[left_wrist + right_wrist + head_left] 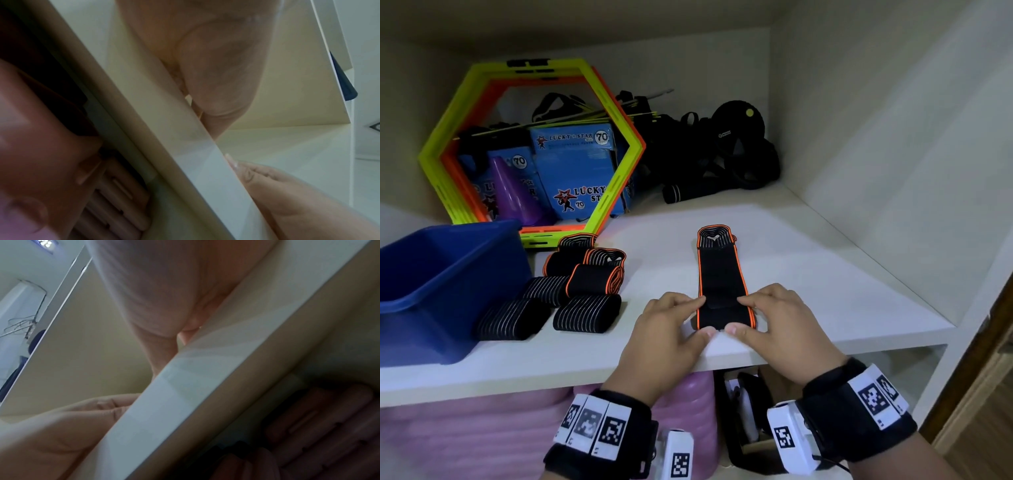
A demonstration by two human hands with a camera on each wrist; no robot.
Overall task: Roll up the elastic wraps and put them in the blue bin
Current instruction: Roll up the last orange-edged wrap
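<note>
One elastic wrap [722, 281], black with orange edging, lies flat and lengthwise on the white shelf [825, 274], its near end at the front edge. Your left hand [671, 329] and right hand [780, 322] both pinch that near end, forefingers on top and thumbs at the hem, so the first turn of the roll appears to be only starting. To the left, a cluster of other wraps [571, 284] sits just beside the blue bin [448, 274]; several look folded or rolled already, though how tightly cannot be told. No wrap shows in the part of the bin's interior that is visible. By this evidence the task is in an early stage: this wrap remains to be rolled, and every wrap remains to be placed in the bin. Both wrist views show only the shelf edge and blurred palms.
</note>
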